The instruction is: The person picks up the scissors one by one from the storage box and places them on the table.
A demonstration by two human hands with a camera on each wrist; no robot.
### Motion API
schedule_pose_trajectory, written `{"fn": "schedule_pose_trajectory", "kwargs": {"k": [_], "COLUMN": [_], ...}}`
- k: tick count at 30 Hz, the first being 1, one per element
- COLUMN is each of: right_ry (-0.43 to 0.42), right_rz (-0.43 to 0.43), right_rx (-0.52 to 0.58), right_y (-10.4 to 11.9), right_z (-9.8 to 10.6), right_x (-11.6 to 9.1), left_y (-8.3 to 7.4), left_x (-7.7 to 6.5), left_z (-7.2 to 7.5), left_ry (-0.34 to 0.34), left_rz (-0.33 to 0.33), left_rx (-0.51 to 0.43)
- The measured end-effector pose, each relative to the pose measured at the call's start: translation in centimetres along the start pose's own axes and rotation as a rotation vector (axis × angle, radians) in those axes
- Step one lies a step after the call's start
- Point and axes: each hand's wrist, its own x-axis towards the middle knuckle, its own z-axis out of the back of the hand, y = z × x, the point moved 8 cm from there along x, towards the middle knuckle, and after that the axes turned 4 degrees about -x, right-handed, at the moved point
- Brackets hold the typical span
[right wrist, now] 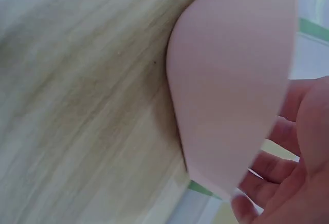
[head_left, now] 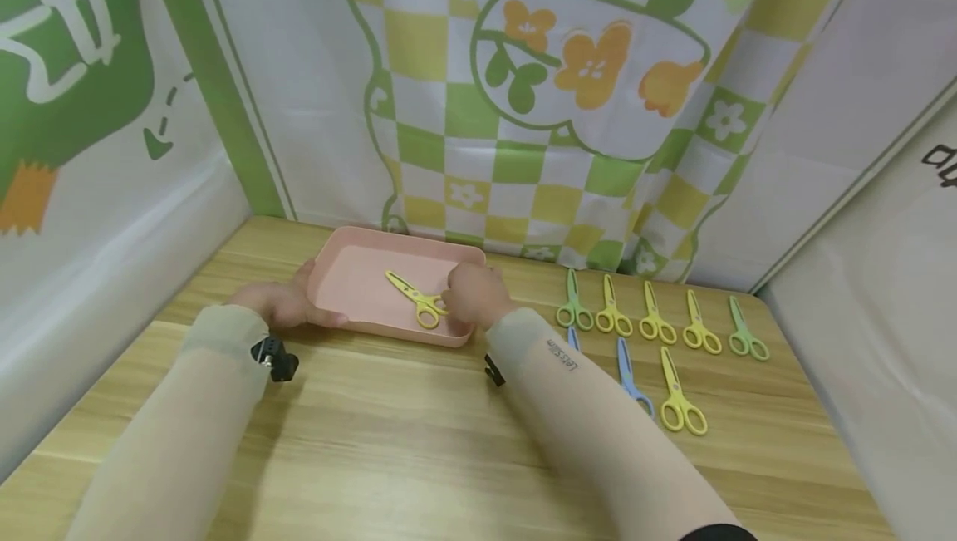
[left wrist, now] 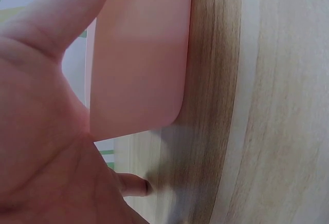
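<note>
A shallow pink tray (head_left: 362, 279) rests near the back of the wooden table. Straight fingers and thumb of my left hand (head_left: 287, 302) press around its left front corner; the left wrist view shows palm and thumb against the tray wall (left wrist: 139, 64). Inside lies a pair of yellow scissors (head_left: 409, 292), blades toward the back left. My right hand (head_left: 477, 296) reaches over the right rim with curled fingers at one handle loop, which it partly covers. In the right wrist view the right hand's (right wrist: 293, 167) fingertips are hidden behind the tray wall.
Right of the tray, a back row holds green scissors (head_left: 573, 304), several yellow scissors (head_left: 650, 317) and another green pair (head_left: 742, 333). A front row has two blue pairs (head_left: 628, 375), partly behind the right sleeve, and yellow scissors (head_left: 676, 395). Curtains (head_left: 508, 163) enclose the table.
</note>
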Motion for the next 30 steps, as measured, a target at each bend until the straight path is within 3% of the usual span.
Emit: {"fn": "schedule_pose_trajectory", "kwargs": {"k": [8, 13, 18, 25, 30], "right_ry": [0.043, 0.030, 0.020, -0.056, -0.076], "right_rz": [-0.045, -0.083, -0.064, -0.004, -0.021], "right_rx": [-0.055, -0.033, -0.029, 0.154, 0.279], "right_y": [-0.5, -0.7, -0.7, -1.0, -1.5], "right_z": [-0.5, -0.4, -0.7, -0.3, 0.4], "right_x": [0.7, 0.5, 0.7, 0.9, -0.1], "left_y": [-0.6, -1.1, -1.2, -0.8, -0.3], "left_x": [0.3, 0.1, -0.1, -0.1, -0.1], "left_z": [-0.3, -0.5, -0.3, -0.3, -0.1], "left_ry": [-0.009, 0.002, 0.002, -0.008, -0.016], "left_rz": [-0.021, -0.013, -0.017, -0.017, -0.018], "left_rx": [-0.004, -0.003, -0.011, -0.011, -0.005]}}
